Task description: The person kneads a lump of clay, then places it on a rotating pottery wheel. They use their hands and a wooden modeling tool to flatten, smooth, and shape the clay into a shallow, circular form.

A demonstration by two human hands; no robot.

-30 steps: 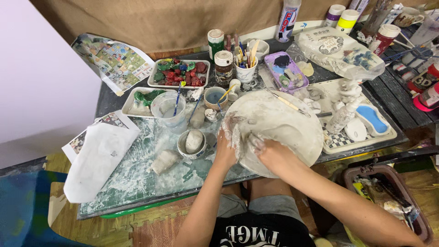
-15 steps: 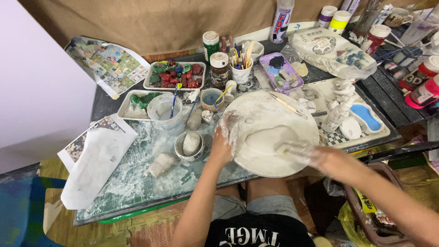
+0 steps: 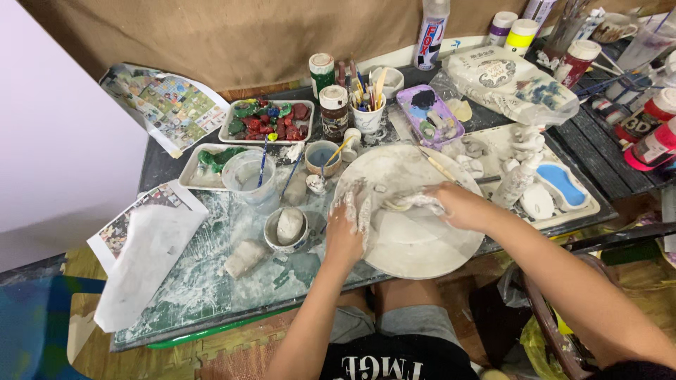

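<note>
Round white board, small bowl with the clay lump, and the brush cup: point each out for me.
Round white board [image 3: 415, 246], head view, on its bare lower face.
Small bowl [image 3: 271, 236], head view, on its left rim.
Brush cup [image 3: 367, 119], head view, on its white front wall.

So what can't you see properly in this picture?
- Head view: the left hand and right hand, coated in white, cover the clay on the round board, so its shape is unclear.
- Bottle top: cut off by the upper edge.
- Brushes in the cup: too small to tell apart.
</note>
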